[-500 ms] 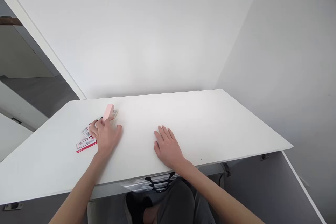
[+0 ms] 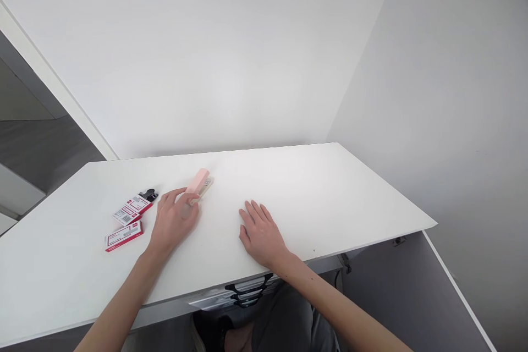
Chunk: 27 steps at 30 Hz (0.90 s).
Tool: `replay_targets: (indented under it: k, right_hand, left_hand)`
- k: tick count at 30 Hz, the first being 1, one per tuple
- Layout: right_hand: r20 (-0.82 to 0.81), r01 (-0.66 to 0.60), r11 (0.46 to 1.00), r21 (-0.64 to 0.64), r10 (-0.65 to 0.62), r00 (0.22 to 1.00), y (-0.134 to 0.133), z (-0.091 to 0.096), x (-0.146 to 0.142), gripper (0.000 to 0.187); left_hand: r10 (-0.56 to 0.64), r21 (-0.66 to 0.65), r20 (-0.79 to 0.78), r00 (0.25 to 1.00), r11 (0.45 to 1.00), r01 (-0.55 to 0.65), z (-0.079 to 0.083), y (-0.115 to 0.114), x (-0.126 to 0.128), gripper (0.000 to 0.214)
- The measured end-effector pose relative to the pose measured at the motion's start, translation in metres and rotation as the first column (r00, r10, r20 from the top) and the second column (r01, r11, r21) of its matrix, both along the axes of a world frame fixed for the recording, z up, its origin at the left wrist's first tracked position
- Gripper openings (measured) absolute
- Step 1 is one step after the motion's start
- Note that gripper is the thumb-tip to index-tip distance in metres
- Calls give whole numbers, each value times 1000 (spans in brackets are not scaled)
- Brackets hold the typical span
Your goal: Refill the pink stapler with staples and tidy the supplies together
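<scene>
My left hand (image 2: 176,219) is closed around the near end of a pink stapler (image 2: 198,181), whose top arm and pale base stick out beyond my fingers. Part of the stapler is hidden under the hand. To the left of that hand lie small red-and-white boxes (image 2: 124,235), some overlapping, with a black object (image 2: 149,194) at their far end that looks like a staple remover. My right hand (image 2: 262,234) rests palm down on the white tabletop, fingers stretched out, holding nothing.
The white tabletop (image 2: 330,198) runs back to a white wall (image 2: 231,55). Under its front edge are black handle-like parts (image 2: 249,289) and a grey side panel (image 2: 404,286). My legs (image 2: 284,319) are beneath the table.
My left hand has moved right with the stapler, away from the boxes, which are now uncovered along with the black object. My right hand stays flat in place. The view has shifted slightly.
</scene>
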State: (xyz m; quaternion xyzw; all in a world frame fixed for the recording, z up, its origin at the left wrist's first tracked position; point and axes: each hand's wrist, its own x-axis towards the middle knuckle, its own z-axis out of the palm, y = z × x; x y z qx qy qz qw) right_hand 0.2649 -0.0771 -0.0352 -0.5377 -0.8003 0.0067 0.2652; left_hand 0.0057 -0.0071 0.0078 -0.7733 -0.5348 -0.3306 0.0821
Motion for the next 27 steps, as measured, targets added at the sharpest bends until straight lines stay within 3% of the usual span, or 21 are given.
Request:
replay_targets:
  k: [6, 11, 18, 20, 23, 27]
  right_hand:
    - [-24, 0, 1000, 10, 0, 1000, -1, 1, -1, 45]
    - [-77, 1, 1000, -16, -2, 997, -2, 4, -1, 48]
    - [-302, -1, 993, -115, -34, 953, 0, 9, 6, 70]
    - [-372, 7, 986, -166, -69, 926, 2, 8, 9, 73]
    - [-442, 18, 978, -208, -110, 890, 3, 7, 11, 72]
    - [-475, 23, 967, -254, -146, 868, 3, 10, 11, 72]
  left_hand:
    - [-215, -168, 37, 976, 961, 218, 4, -16, 16, 40]
    - [-258, -338, 160, 953, 893, 299, 6, -26, 26, 62]
    - [-413, -390, 212, 886, 795, 464, 14, -33, 30, 58]
    - [-359, -325, 217, 908, 850, 414, 10, -32, 32, 50]
    - [-161, -210, 254, 954, 953, 217, 2, -23, 35, 39]
    - [-35, -279, 279, 960, 953, 116, -6, -8, 36, 53]
